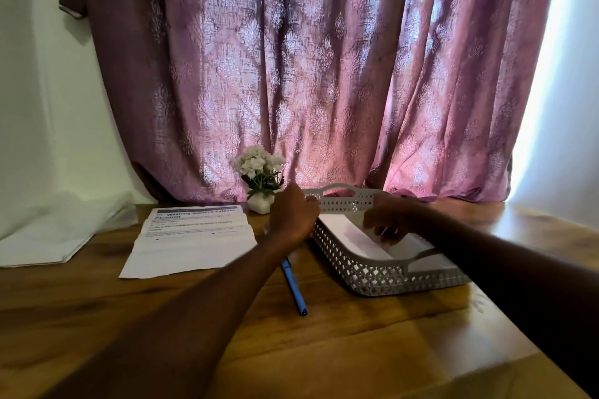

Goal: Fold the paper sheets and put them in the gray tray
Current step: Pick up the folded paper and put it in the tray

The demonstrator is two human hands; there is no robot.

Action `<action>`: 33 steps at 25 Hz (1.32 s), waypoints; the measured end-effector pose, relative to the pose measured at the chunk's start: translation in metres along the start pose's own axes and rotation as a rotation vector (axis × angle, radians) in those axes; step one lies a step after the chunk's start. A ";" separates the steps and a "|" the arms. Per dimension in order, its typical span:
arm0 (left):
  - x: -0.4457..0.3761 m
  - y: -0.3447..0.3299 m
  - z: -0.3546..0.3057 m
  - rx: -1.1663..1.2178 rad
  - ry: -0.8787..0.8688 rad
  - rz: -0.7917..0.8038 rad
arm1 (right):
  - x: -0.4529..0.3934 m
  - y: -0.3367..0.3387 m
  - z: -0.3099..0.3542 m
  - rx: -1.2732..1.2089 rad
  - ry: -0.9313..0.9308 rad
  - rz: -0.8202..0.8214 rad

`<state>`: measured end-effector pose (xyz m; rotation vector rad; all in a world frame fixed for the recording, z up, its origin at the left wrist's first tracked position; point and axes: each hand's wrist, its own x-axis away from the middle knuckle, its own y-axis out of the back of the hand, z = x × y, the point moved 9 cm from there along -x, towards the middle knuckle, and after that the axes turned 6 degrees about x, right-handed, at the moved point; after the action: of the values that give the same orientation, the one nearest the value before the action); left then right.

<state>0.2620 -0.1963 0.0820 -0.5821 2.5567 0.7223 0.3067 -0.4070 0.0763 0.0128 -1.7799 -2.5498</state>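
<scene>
A: Paper sheets, white and printed, lie fanned in a flat stack on your brown wooden surface, left of the gray perforated plastic tray. The top sheet carries a bold heading about washing machine cleaning.

B: And what is in the tray?

A: A folded white paper lies inside it, running along the floor of the tray, with a second white piece visible nearer you, behind the near handle cut-out.

B: Where are your hands?

A: In the head view, your left hand reaches across to the far left corner of the tray, its fingers curled at the rim there; they seem to grip the rim, though the fingertips are blurred. Your right hand hovers over the folded paper inside the tray, fingers spread loosely downward. Motion blur hides whether the tips touch the paper, and you hold nothing that shows.

B: Anything else on the surface?

A: A blue pen lies between the sheets and the tray, partly under your left forearm. A small white pot of white flowers stands behind your left hand, in front of the pink patterned curtain. A white cloth drapes over the far left of the surface.
</scene>
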 end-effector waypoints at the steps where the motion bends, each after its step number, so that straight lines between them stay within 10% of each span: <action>1: 0.002 0.010 -0.008 -0.056 -0.082 -0.047 | 0.009 0.022 0.012 0.115 0.084 -0.192; 7: 0.022 0.086 -0.006 -0.394 -0.385 -0.070 | 0.104 0.037 0.125 0.010 0.564 -0.729; 16: 0.002 0.203 0.132 -0.476 -0.175 0.077 | 0.076 -0.144 0.265 0.201 0.694 -0.111; 21: -0.004 0.178 0.191 -0.568 0.033 0.358 | 0.055 -0.172 0.265 0.169 0.629 -0.079; 26: -0.010 0.215 0.181 -0.660 0.032 0.010 | 0.063 -0.164 0.261 0.129 0.663 -0.094; 33: 0.002 0.230 0.179 -0.575 0.217 -0.061 | 0.082 -0.147 0.258 -0.024 0.735 -0.153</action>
<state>0.1965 0.0833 0.0316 -0.9560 2.4924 1.4585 0.2154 -0.1167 0.0283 0.9736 -1.4772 -2.1982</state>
